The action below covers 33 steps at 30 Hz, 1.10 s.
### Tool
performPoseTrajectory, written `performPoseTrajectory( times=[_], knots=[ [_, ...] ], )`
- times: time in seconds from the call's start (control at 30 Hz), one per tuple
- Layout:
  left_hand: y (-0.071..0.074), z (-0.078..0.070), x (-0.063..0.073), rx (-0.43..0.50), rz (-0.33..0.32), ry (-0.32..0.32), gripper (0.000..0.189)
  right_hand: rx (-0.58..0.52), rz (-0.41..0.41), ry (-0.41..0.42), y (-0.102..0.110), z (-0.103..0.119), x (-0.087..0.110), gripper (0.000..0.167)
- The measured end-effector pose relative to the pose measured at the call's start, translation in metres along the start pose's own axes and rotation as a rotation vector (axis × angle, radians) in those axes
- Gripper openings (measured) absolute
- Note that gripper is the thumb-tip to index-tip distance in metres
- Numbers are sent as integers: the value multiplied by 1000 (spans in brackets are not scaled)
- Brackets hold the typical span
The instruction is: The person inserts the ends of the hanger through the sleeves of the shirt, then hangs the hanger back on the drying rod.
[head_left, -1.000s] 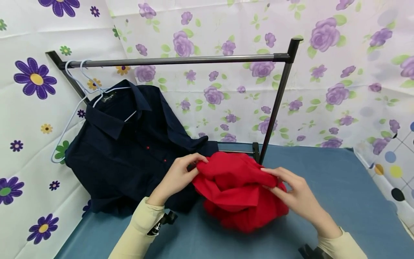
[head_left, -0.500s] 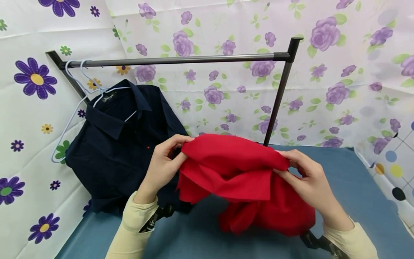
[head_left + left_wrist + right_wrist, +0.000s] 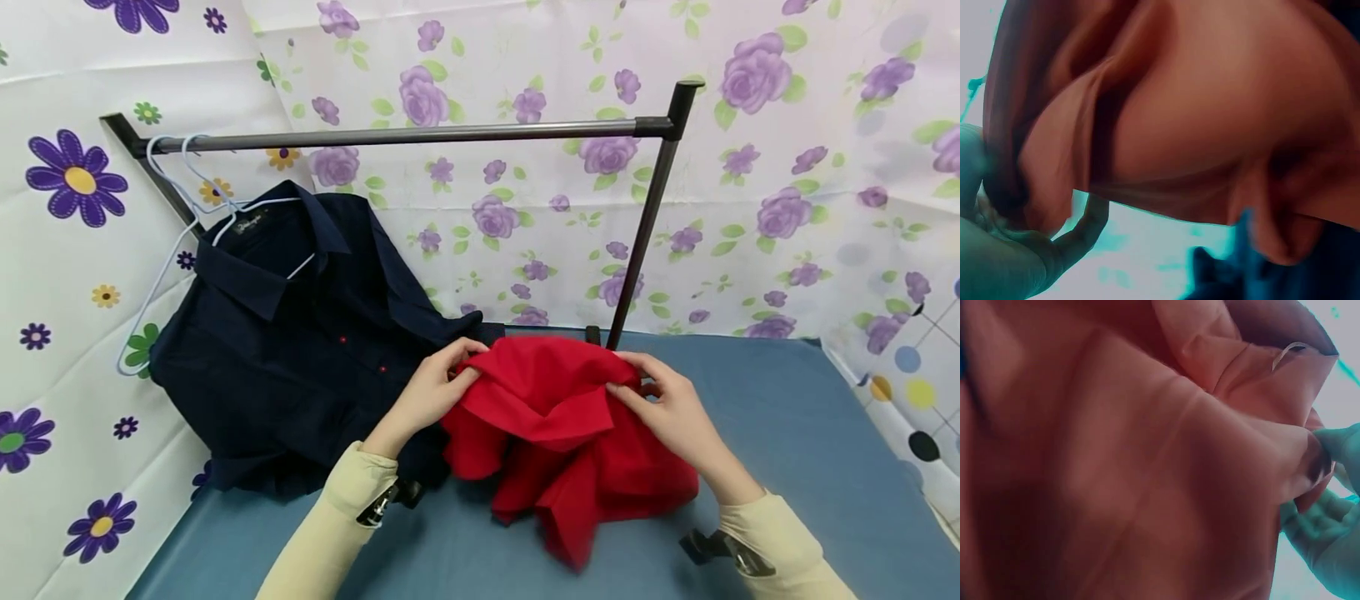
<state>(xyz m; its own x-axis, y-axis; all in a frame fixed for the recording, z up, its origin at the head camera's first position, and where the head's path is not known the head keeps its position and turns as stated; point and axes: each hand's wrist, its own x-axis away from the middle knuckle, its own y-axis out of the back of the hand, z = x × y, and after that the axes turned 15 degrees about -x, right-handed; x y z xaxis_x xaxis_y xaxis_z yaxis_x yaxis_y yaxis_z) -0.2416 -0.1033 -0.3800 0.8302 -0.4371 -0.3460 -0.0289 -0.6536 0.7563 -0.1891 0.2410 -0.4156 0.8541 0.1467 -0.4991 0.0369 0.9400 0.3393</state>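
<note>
A crumpled red shirt (image 3: 558, 375) is held up in front of the rack, its lower folds hanging over the blue surface. My left hand (image 3: 431, 390) pinches its upper left edge between thumb and fingers. At the opposite edge, my right hand (image 3: 670, 410) grips the cloth, thumb in front. In the left wrist view the fabric (image 3: 1210, 106) fills most of the picture, with the fingers at lower left. The right wrist view has a small pale strip (image 3: 1297, 346) near a folded edge of the shirt. Much of the shirt is bunched and hidden in folds.
A dark metal rack (image 3: 420, 133) spans the back. At its left end hang pale hangers (image 3: 153, 292), one inside a navy shirt (image 3: 315, 358) with red buttons. The blue cloth (image 3: 780, 433) covers the surface, with flowered sheets (image 3: 495, 267) behind.
Both hands first raise the red shirt toward the head camera and spread its edge wider, then lower it and come closer together. A fold now dangles at the front. The navy shirt stays put.
</note>
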Motion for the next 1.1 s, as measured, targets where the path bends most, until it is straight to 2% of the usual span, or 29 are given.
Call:
performPoseTrajectory(
  times=[0.1, 0.2, 0.37, 0.57, 0.67, 0.8, 0.93, 1.1],
  knots=[
    [-18, 17, -3, -56, 68, 61, 24, 90, 44, -77, -5, -20, 1, 44],
    [-34, 29, -5, -92, 134, 95, 24, 155, 123, -126, -8, -38, 4, 47],
    [-57, 42, -6, -172, 192, 60, 19, 166, 228, -202, -9, -55, 11, 52],
    [-72, 46, -3, -184, 286, 39, 17, 161, 239, -231, -9, -62, 16, 55],
    [-73, 48, -2, -158, 305, 37, 17, 166, 239, -225, -9, -66, 18, 56],
    [-65, 50, 5, -112, 349, 25, 24, 162, 224, -204, -12, -67, 20, 56],
    [-53, 50, 17, -64, 388, 41, 44, 162, 193, -177, -16, -67, 23, 56],
    [-38, 50, 33, -42, 395, 69, 71, 193, 141, -129, -17, -62, 26, 54]
  ],
)
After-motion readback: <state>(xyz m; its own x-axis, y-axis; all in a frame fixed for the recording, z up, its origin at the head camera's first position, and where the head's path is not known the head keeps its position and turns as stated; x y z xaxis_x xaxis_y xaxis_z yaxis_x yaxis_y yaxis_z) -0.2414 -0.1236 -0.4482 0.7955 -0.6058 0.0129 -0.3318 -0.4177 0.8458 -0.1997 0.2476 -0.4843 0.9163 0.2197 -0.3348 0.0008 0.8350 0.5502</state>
